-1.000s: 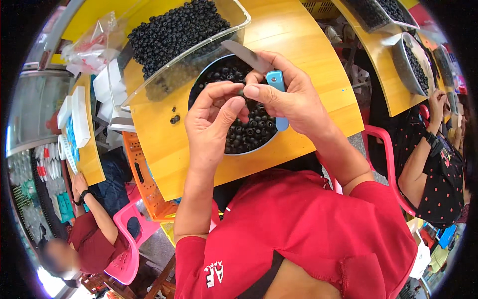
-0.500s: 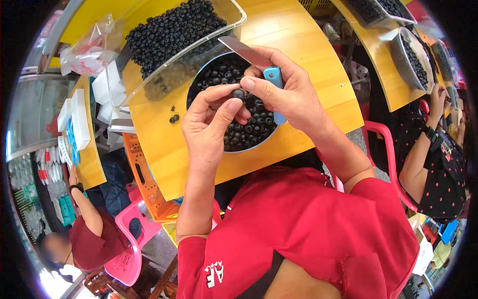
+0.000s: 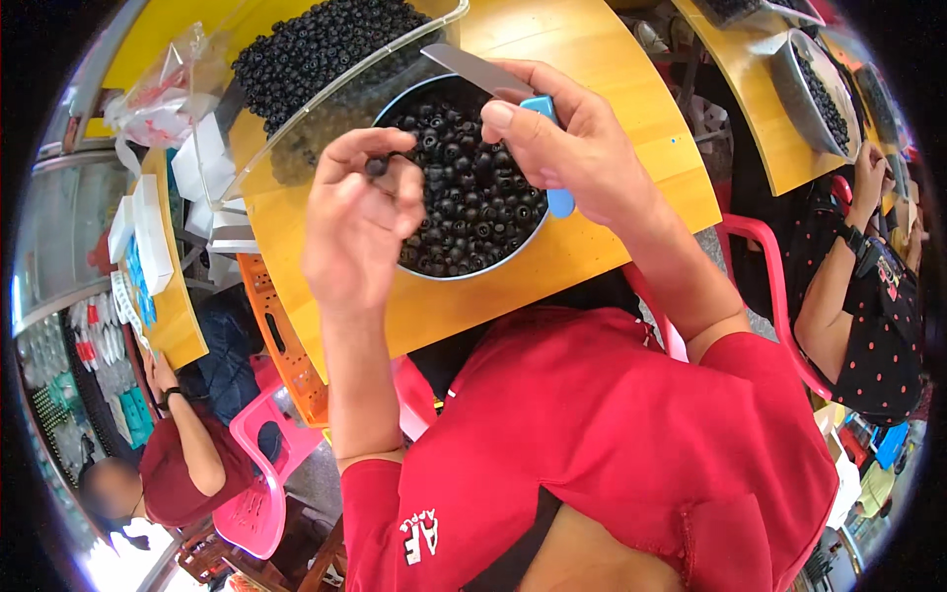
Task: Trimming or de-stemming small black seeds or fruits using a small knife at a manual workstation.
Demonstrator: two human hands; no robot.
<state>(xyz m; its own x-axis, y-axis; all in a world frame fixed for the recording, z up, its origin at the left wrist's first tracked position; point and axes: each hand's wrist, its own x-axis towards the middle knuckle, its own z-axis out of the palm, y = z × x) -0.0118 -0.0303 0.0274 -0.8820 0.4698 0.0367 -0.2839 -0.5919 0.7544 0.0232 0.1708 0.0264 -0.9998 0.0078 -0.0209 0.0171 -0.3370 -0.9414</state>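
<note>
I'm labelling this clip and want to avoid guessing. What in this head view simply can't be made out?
- Head view: what the left hand pinches is a small dark piece, mostly covered by its fingertips.
- Knife: the right hand hides most of the blue handle.
- Round bowl of dark fruit: both hands cover parts of its rim.
- Clear tray of dark fruit: cut off by the top edge.

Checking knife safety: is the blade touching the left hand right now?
Apart. The head view shows the knife blade pointing up and away above the bowl, with dark berries visible between it and the left hand, which pinches one small dark berry.
</note>
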